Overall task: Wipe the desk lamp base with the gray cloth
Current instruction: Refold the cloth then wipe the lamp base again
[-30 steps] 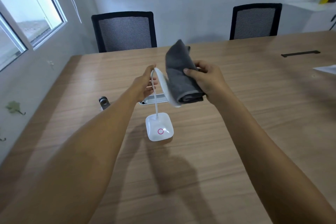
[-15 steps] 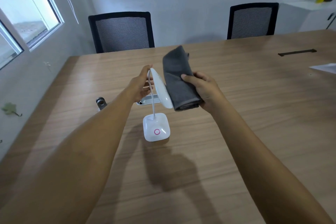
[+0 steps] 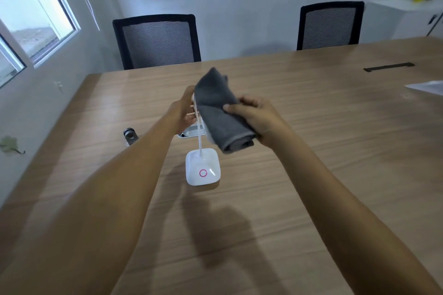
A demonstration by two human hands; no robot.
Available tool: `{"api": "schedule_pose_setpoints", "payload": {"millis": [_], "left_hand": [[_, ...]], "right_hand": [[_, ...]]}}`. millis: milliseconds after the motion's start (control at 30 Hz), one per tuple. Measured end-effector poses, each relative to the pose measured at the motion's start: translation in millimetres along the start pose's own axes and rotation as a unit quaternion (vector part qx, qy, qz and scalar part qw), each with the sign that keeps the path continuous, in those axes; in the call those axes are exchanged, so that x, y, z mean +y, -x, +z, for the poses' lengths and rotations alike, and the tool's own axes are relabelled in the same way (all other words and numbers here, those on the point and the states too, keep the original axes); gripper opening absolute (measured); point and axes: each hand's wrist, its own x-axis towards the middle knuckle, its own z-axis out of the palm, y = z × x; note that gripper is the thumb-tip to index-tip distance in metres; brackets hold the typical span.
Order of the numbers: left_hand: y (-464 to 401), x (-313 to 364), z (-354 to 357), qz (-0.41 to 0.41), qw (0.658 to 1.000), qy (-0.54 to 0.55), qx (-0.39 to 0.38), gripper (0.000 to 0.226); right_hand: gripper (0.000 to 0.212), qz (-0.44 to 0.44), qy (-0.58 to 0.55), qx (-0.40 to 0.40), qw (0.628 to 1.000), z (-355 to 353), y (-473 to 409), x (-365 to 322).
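Observation:
A white desk lamp stands on the wooden table (image 3: 311,151). Its square base (image 3: 202,170) carries a pink ring button, and a thin white neck (image 3: 199,136) rises from it. My left hand (image 3: 184,110) grips the lamp head from the left side. My right hand (image 3: 256,120) holds a folded gray cloth (image 3: 220,108) pressed over the lamp head, which the cloth almost wholly hides. The cloth hangs well above the base and does not touch it.
A flat silver object (image 3: 191,131) lies on the table behind the lamp, and a small round metal piece (image 3: 130,135) lies at the left. Two black mesh chairs (image 3: 158,40) stand at the far edge. White paper (image 3: 426,86) lies at the right, near a black cable slot (image 3: 388,66).
My right hand has slid the gray cloth left over the lamp head, which showed white beside the cloth before and is now covered. The left hand keeps its hold.

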Motion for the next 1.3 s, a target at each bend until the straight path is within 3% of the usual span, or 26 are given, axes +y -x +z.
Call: {"api": "schedule_pose_setpoints", "payload": {"millis": [100, 200, 333, 433, 633, 733, 800, 933, 1100, 1167, 1300], "left_hand": [[5, 1, 1, -0.002, 1.000, -0.014, 0.007, 0.054], [5, -1, -1, -0.010, 1.000, -0.015, 0.016, 0.052], [8, 3, 0, -0.002, 1.000, -0.018, 0.010, 0.054], [4, 5, 1, -0.005, 0.999, -0.042, -0.017, 0.049], [8, 1, -3, -0.010, 0.999, -0.032, 0.024, 0.053], [10, 2, -2, -0.009, 0.999, -0.032, 0.017, 0.058], [9, 1, -2, -0.009, 0.999, -0.037, 0.021, 0.065], [9, 1, -2, -0.006, 0.999, -0.037, 0.022, 0.059], [12, 2, -1, -0.011, 0.999, -0.028, 0.020, 0.051], [12, 3, -1, -0.011, 0.999, -0.029, 0.021, 0.051], [12, 2, -1, -0.010, 0.999, -0.031, 0.022, 0.049]], "right_hand": [[0.016, 0.024, 0.035, 0.053, 0.998, -5, 1, 16], [0.013, 0.024, -0.002, 0.113, 0.993, -16, -1, 12], [0.009, 0.020, -0.105, 0.021, 0.994, -5, 2, -3], [0.011, 0.013, -0.020, -0.020, 1.000, 4, 8, 6], [0.011, 0.063, -0.009, 0.136, 0.989, -16, 5, 25], [0.004, 0.069, -0.136, 0.072, 0.986, -13, 9, 17], [0.006, 0.062, -0.164, 0.019, 0.984, -7, 11, 13], [0.011, 0.045, -0.026, 0.055, 0.997, -5, 9, 23], [0.012, 0.110, 0.008, 0.164, 0.980, -26, 2, 46], [0.003, 0.128, 0.017, 0.179, 0.975, -23, 1, 63], [0.008, 0.155, 0.092, 0.173, 0.968, 2, 1, 119]]}}
